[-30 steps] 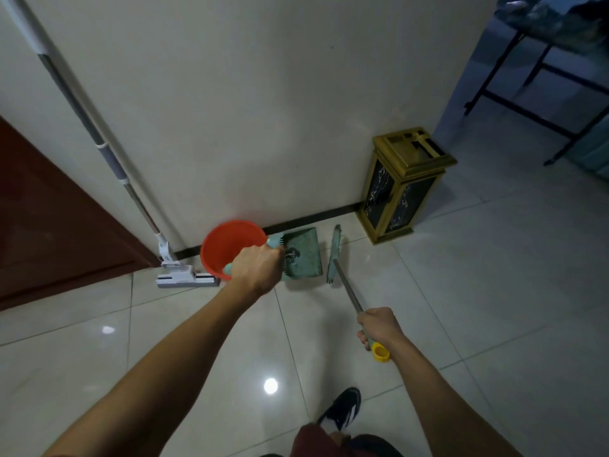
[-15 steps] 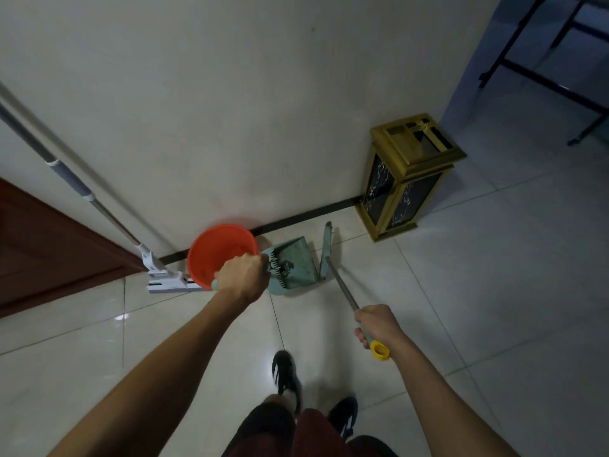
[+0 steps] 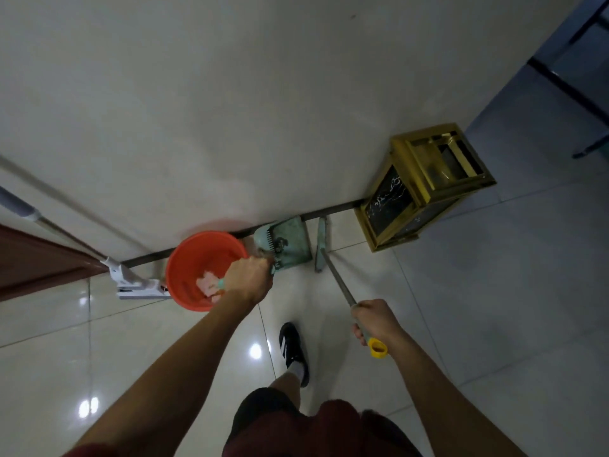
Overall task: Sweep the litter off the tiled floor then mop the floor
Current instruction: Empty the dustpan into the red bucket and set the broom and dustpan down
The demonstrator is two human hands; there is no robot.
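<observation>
My left hand (image 3: 248, 279) grips the handle of a green dustpan (image 3: 290, 240), whose pan sits by the wall's base next to an orange bucket (image 3: 197, 270). Pale litter lies inside the bucket. My right hand (image 3: 374, 319) grips the metal handle of a broom (image 3: 334, 278) near its yellow end cap; the green broom head (image 3: 321, 242) stands on the floor right of the dustpan. A white flat mop (image 3: 138, 286) leans on the wall left of the bucket.
A gold and black bin (image 3: 425, 186) stands against the wall to the right. A dark wooden door (image 3: 36, 262) is at the left. Black table legs (image 3: 566, 90) show at the upper right. My foot in a black shoe (image 3: 294, 349) is on the glossy tiles.
I have stepped closer to the wall. The dustpan and broom head moved up against the skirting, and the bucket's inside with its litter came into view.
</observation>
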